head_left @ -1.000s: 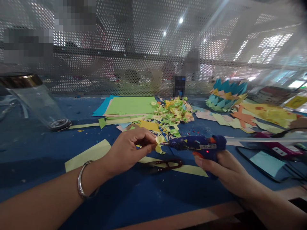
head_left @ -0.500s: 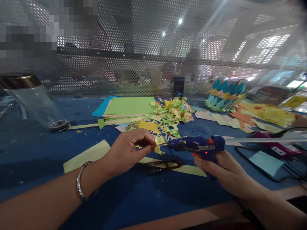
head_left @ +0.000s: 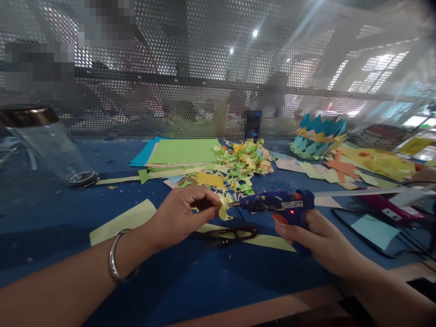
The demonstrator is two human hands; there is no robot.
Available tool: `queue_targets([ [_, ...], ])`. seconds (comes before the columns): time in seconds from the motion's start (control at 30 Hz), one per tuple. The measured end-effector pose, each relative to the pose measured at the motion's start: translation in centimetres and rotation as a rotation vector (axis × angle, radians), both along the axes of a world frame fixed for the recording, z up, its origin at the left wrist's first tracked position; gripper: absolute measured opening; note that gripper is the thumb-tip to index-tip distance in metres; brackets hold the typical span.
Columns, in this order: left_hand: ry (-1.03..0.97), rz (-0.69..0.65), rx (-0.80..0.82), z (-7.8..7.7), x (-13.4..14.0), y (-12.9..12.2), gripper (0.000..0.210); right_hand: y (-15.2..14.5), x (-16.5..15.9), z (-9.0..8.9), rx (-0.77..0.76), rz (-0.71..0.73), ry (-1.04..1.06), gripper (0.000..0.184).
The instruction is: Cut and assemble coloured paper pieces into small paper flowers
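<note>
My left hand [head_left: 189, 211] pinches a small curled piece of yellow paper [head_left: 224, 212] between thumb and fingertips. In my right hand [head_left: 316, 240] is a blue glue gun [head_left: 272, 201], gripped by its handle with a finger at the orange trigger. Its metal nozzle points left and meets the yellow paper; whether it touches is hard to tell. A red light glows on the gun, and a clear glue stick [head_left: 344, 193] sticks out of its back. Below the gun lie small dark red thread snips [head_left: 235, 234] on a pale yellow paper strip [head_left: 272, 242].
Behind my hands are stacked coloured sheets [head_left: 185, 151] and a heap of curled paper pieces [head_left: 247, 159]. A glass jar [head_left: 56, 145] stands left. At right are a blue-green folded paper piece [head_left: 318, 136], a magenta object [head_left: 388, 206] and black cables [head_left: 361, 247]. A perforated metal screen [head_left: 204, 91] rises behind.
The glue gun has shifted slightly left and tilted a little, its nozzle still at the yellow paper. My left hand has barely moved.
</note>
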State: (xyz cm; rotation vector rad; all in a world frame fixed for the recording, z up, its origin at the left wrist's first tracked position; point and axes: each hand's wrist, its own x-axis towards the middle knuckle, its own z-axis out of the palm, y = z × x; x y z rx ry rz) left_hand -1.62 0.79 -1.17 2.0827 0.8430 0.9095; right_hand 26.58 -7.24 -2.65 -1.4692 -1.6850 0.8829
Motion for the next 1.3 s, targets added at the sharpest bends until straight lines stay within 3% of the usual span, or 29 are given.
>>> queue_targets([
  [0.2, -0.278, 0.025, -0.255, 0.1, 0.4, 0.5, 0.005, 0.7, 1.2, 1.2, -0.148, -0.083, 0.166, 0.05],
  [0.4, -0.367, 0.088, -0.222, -0.1, 0.0, 0.9, 0.01, 2.9, 4.4, 1.7, -0.307, -0.135, 0.355, 0.041],
  [0.53, -0.353, 0.12, -0.121, 0.0, -0.3, 0.8, 0.008, 5.0, 7.0, 1.0, -0.3, -0.237, 0.262, 0.04],
  [0.73, -0.341, 0.186, -0.047, 0.0, -0.4, 1.1, 0.009, 7.4, 9.2, 1.0, -0.346, -0.238, -0.162, 0.045],
  [0.97, -0.377, 0.223, -0.046, -0.2, -0.7, 1.4, 0.007, 8.1, 9.2, 1.8, -0.171, -0.285, -0.555, 0.045],
  [1.13, -0.348, 0.255, -0.031, -0.3, -0.8, 1.7, 0.008, 7.3, 8.1, 3.3, 0.04, -0.414, -0.772, 0.029],
  [1.2, -0.327, 0.274, -0.026, -0.3, -0.7, 1.9, 0.009, 7.0, 6.8, 3.8, 0.102, -0.359, -0.778, 0.022],
  [1.3, -0.279, 0.283, -0.015, -0.4, -0.7, 2.1, 0.009, 6.9, 4.1, 4.1, 0.185, -0.104, -0.689, 0.023],
])
